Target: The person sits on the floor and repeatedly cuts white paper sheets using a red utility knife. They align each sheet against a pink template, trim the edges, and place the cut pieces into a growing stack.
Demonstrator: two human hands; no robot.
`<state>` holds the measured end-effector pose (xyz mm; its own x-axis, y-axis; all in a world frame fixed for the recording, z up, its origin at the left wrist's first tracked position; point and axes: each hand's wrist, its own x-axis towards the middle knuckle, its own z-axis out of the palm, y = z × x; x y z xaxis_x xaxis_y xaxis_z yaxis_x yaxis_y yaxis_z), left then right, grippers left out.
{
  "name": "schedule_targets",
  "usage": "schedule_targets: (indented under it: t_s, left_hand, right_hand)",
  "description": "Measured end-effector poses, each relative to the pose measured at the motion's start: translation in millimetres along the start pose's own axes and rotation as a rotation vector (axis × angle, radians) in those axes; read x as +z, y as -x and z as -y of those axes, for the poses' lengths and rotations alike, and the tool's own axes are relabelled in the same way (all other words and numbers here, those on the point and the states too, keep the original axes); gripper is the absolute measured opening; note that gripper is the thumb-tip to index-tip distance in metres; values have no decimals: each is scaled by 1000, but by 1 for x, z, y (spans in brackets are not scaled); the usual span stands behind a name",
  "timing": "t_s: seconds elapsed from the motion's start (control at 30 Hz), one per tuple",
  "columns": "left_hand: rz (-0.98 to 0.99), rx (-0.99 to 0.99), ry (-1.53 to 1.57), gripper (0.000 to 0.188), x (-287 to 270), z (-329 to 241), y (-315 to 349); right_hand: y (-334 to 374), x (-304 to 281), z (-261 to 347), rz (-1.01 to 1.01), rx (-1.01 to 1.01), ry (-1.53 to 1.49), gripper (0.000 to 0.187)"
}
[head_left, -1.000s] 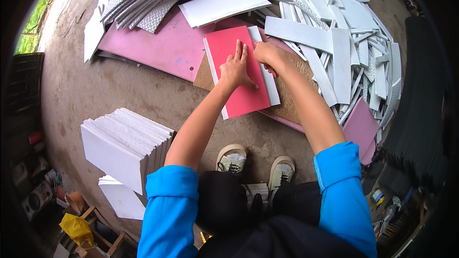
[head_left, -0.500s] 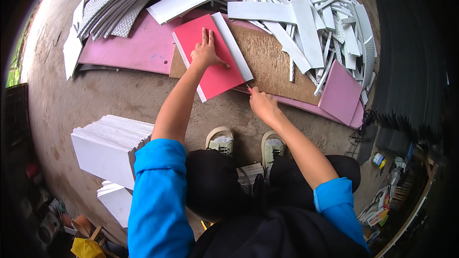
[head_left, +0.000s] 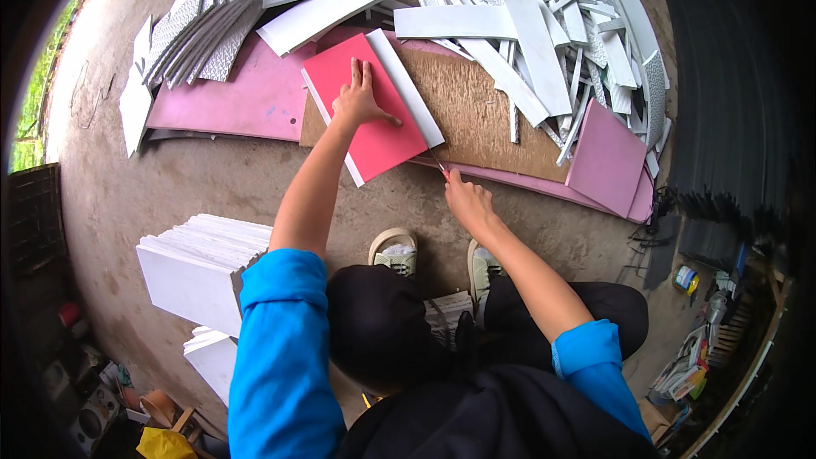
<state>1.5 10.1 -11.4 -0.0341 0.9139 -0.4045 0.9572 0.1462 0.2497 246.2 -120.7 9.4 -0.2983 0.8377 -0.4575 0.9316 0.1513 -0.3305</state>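
Observation:
My left hand point(head_left: 358, 102) lies flat, fingers spread, on a red sheet point(head_left: 374, 140) that rests on a brown board point(head_left: 484, 119). A narrow white strip point(head_left: 406, 87) runs along the red sheet's right edge. My right hand point(head_left: 466, 198) is closed around a thin cutting tool with a red tip point(head_left: 442, 168), at the near end of the white strip. The brown board lies over a long pink panel point(head_left: 246, 102) on the concrete floor.
A pile of white strips and offcuts point(head_left: 544, 25) covers the floor beyond the board, with a small pink piece point(head_left: 605, 157) at right. A stack of white sheets point(head_left: 200, 268) stands at my left. My shoes point(head_left: 393, 251) are near the board. Dark corrugated sheets point(head_left: 731, 119) lie at right.
My right hand has drawn back from the top of the white strip down to its near end. My left hand stays pressed on the red sheet.

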Motion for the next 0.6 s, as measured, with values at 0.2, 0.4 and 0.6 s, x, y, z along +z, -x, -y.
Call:
schedule_targets:
  t_s: [0.2,0.4,0.6]
  left_hand:
    - [-6,20,26,144,-3,-4,-5]
    - [-23,6,36,142,-3,7,1]
    - [-156,37,3,142,6,0,-2]
  right_hand:
    - [5,-4,-10,24,-6,34,21]
    - [-32,-120,33,608,157,-89,31]
    - [-161,-99,66,-151,-94,-25,26]
